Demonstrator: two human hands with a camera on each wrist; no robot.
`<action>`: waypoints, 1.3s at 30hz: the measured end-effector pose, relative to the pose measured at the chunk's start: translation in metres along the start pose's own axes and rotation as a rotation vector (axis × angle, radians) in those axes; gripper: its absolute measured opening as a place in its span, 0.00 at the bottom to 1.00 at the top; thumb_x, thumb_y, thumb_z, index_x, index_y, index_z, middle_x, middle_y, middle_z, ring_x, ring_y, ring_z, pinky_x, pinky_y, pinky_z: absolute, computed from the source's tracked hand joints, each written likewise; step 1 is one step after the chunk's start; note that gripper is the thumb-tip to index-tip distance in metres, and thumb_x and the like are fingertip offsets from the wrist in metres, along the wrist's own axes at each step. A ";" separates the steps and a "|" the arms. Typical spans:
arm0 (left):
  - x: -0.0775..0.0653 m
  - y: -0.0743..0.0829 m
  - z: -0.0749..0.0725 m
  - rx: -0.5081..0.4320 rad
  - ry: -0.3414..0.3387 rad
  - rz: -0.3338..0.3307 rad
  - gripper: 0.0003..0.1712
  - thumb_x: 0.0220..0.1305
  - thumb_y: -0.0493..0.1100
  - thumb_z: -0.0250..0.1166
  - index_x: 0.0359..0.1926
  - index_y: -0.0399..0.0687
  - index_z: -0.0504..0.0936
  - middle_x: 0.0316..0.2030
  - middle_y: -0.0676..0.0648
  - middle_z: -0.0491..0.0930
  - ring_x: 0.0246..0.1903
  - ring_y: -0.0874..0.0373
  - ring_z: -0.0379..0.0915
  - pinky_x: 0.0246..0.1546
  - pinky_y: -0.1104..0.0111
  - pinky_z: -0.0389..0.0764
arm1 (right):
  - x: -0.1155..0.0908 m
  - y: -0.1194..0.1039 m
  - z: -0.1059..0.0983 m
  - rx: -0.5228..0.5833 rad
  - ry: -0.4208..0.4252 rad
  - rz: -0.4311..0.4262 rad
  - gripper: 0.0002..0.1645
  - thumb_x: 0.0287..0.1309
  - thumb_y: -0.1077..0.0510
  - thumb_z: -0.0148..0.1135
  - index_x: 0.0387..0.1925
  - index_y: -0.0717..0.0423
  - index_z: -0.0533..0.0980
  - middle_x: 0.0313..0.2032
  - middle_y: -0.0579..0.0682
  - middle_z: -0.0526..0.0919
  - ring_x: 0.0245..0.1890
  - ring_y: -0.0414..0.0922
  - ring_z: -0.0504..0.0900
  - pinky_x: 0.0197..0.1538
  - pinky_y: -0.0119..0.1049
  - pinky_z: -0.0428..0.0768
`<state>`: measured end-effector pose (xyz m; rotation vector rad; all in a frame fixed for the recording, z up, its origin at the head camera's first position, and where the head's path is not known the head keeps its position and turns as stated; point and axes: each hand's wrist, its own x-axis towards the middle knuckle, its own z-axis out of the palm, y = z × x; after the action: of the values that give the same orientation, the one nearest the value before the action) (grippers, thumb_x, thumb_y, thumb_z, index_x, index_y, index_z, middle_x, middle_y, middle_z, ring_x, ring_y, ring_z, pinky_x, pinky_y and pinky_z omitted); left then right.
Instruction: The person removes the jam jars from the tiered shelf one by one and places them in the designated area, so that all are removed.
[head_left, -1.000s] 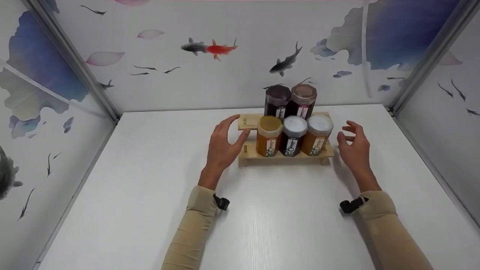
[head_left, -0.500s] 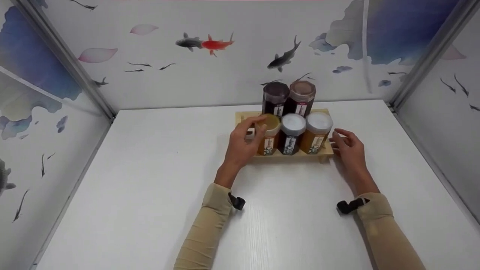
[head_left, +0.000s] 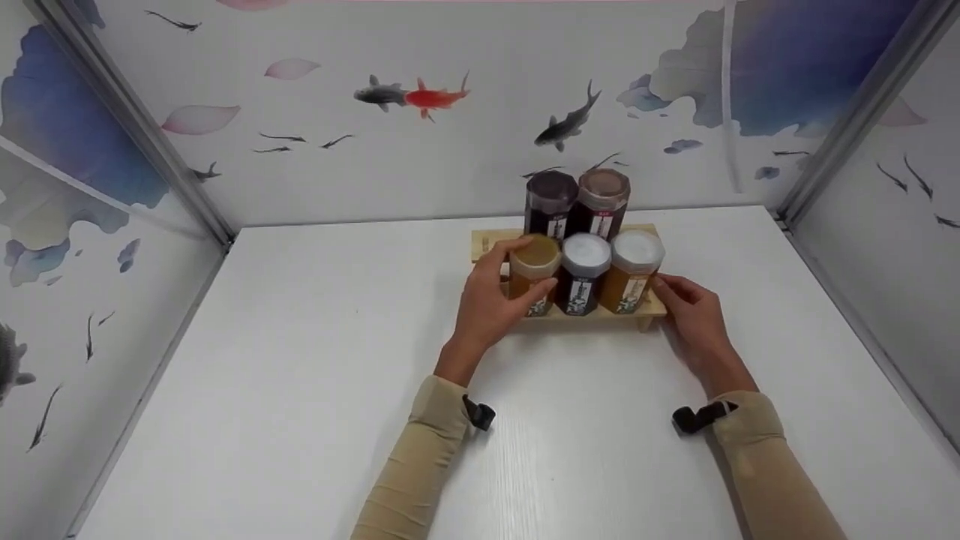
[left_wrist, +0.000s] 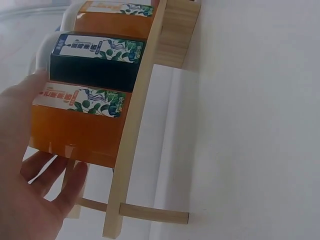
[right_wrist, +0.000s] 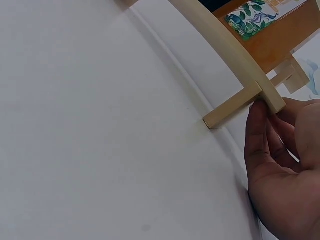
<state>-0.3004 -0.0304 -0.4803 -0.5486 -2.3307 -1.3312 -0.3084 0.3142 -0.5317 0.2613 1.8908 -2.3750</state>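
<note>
A two-step wooden display rack (head_left: 488, 246) stands on the table with jars on both steps. My left hand (head_left: 484, 304) is curled round the left front jar of amber contents (head_left: 528, 277), thumb across its front and fingers at its far side. In the left wrist view this amber jar (left_wrist: 75, 135) sits upright on the lower step's slat. My right hand (head_left: 696, 319) pinches the right end of the lower step; in the right wrist view its fingertips (right_wrist: 258, 112) lie against the slat (right_wrist: 240, 52) beside the leg.
Next to the held jar stand a dark jar (head_left: 580, 296) and another amber jar (head_left: 627, 289), both with whitish lids. Two dark jars (head_left: 550, 202) (head_left: 604, 199) stand behind on the upper step. Printed panels (head_left: 450, 165) enclose the white table (head_left: 315, 375) at back and sides.
My left hand has moved right from the rack's left end to the amber jar and taken hold of it. My right hand has moved left onto the rack's right end.
</note>
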 end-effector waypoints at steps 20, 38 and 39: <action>0.008 0.010 -0.031 -0.050 0.081 0.115 0.35 0.74 0.59 0.72 0.75 0.56 0.74 0.67 0.51 0.81 0.61 0.59 0.80 0.56 0.64 0.86 | 0.000 0.004 0.005 0.033 0.011 -0.024 0.36 0.69 0.46 0.73 0.70 0.58 0.76 0.64 0.47 0.78 0.64 0.40 0.82 0.64 0.29 0.83; 0.015 -0.013 -0.085 0.119 0.302 0.067 0.31 0.78 0.50 0.68 0.75 0.48 0.72 0.69 0.44 0.77 0.68 0.49 0.70 0.69 0.54 0.78 | 0.001 0.004 0.001 -0.016 -0.004 -0.068 0.34 0.73 0.47 0.70 0.71 0.60 0.74 0.63 0.47 0.79 0.63 0.38 0.82 0.64 0.28 0.82; 0.015 -0.016 -0.085 0.123 0.301 0.052 0.31 0.78 0.50 0.68 0.75 0.48 0.72 0.69 0.43 0.77 0.68 0.48 0.70 0.69 0.53 0.78 | 0.001 0.004 0.000 -0.020 -0.003 -0.067 0.34 0.73 0.47 0.70 0.71 0.60 0.74 0.63 0.46 0.78 0.63 0.38 0.82 0.64 0.28 0.82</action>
<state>-0.3090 -0.1101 -0.4439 -0.3415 -2.1183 -1.1494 -0.3086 0.3129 -0.5359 0.1954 1.9518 -2.3954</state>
